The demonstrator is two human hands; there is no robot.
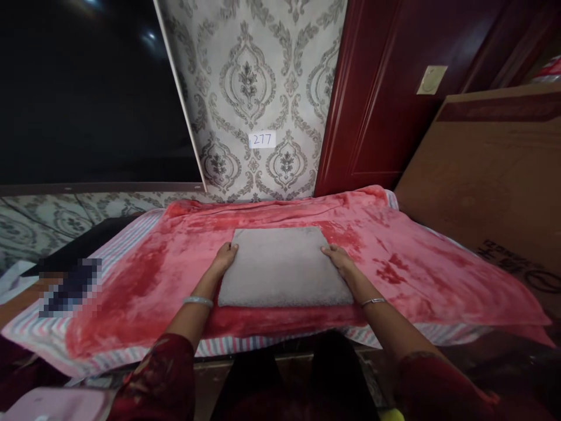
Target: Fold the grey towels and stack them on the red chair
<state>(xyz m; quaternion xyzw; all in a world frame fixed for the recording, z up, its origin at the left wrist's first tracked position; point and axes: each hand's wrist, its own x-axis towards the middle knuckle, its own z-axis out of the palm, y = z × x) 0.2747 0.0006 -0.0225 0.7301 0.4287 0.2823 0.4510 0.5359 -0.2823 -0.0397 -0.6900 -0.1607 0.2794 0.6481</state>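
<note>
A folded grey towel (283,266) lies flat as a square in the middle of a red fleece blanket (407,263). My left hand (224,257) rests on the towel's left edge near the far corner, fingers curled over the edge. My right hand (336,257) lies on the right edge opposite, fingers laid along it. Both wrists wear thin bangles.
The blanket covers a striped sheet (127,234) on a table against a patterned wall with a paper tag "277" (262,139). A dark screen (87,88) is at the left, a red door (385,88) at the right, and a large cardboard box (491,175) beside the table.
</note>
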